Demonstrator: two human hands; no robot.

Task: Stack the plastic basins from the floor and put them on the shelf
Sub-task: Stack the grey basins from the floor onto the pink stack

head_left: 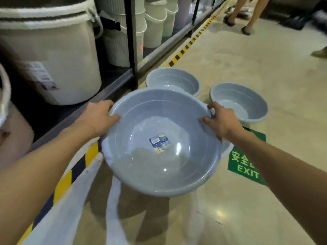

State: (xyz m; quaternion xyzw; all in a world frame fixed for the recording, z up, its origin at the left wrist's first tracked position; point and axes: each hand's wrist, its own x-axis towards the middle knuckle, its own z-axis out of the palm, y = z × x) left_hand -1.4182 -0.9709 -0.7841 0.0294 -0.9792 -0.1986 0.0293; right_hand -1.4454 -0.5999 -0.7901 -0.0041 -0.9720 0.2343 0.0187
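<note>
At the centre of the head view, a large grey-blue basin [161, 142] is held up above the floor, with its open side to the camera and a small label stuck on its bottom. The left hand [98, 117] grasps the left rim, the thumb lying inside the wall and the fingers going behind it. The right hand [222, 120] grasps the right rim in the same way. Both hands are closed on this basin, and nothing else is in them.

Farther away, two more basins stand on the floor: one far basin [172, 81] close to the foot of the shelf, and one right basin [238, 103] a little apart from it, near a green exit sign [247, 165] on the floor. A small pale edge shows under the right side of the held basin; I cannot tell if it is another basin. On the left, the shelf [92, 101] carries big white buckets [53, 55], and its low edge runs beside a yellow-black stripe.

In my judgement the stacking is at its beginning, because two basins are not yet gathered. The risks are these: the held basin may go down tilted onto another one and jam or push it away, since the walls are smooth. The wide rim may also knock the black post of the shelf when it is lifted in. Other people stand far right in the aisle and could step near.
</note>
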